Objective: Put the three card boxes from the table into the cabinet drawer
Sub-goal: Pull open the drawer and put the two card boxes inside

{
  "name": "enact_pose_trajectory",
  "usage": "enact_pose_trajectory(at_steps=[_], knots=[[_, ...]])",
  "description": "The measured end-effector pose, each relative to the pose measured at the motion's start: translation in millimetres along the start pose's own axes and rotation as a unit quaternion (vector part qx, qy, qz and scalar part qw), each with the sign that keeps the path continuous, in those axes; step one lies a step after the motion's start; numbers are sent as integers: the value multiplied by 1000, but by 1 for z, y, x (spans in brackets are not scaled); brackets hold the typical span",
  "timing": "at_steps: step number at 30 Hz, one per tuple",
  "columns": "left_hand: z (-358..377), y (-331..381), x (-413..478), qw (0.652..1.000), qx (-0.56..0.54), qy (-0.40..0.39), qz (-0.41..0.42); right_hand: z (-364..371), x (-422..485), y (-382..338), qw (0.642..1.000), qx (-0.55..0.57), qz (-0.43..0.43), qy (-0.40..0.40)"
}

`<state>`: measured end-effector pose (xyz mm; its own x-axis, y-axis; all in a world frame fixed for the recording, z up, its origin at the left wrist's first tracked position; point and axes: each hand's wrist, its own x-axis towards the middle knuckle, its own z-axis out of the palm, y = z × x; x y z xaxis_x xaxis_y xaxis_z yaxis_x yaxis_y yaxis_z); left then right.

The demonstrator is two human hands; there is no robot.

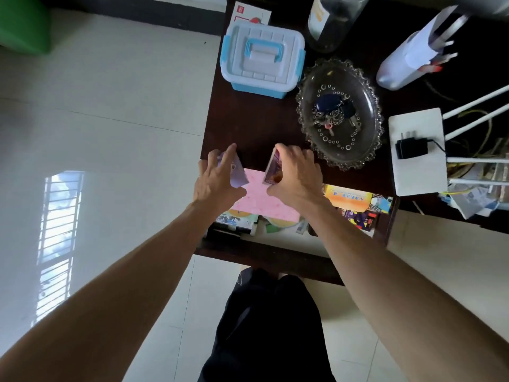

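My left hand [216, 179] grips a pale lilac card box [238, 175], tilted, at the front edge of the dark table [248, 119]. A purple and brown card box [273, 169] stands on edge in my right hand [296, 176], a hand's width to the right. Both boxes hover over the open cabinet drawer [382, 224], just above a pink sheet [264, 201] that lies inside it. No third card box shows in this view.
The drawer holds colourful booklets [355, 205] and discs. On the table stand a blue-and-white lidded box [263, 60], a glass dish of keys [340, 114], a dark bottle [330, 20] and a white router [417, 150] with a black plug. Pale floor tiles lie to the left.
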<state>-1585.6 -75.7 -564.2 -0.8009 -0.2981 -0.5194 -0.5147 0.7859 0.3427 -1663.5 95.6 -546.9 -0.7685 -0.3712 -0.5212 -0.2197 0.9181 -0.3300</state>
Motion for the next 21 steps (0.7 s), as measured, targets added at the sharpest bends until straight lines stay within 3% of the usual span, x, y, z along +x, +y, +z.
enact_pose_trajectory(at_steps=[3, 9, 16, 21], knots=[[25, 5, -34, 999, -21, -22, -10, 18, -42, 17, 995, 83, 50, 28], [80, 22, -84, 993, -68, -89, -34, 63, -113, 65, 972, 171, 163, 10], [127, 45, -113, 970, -148, -151, -119, 100, -156, 121, 885, 323, 335, 13], [144, 54, -121, 969, -157, -148, -116, 107, -161, 150, 863, 342, 370, 39]])
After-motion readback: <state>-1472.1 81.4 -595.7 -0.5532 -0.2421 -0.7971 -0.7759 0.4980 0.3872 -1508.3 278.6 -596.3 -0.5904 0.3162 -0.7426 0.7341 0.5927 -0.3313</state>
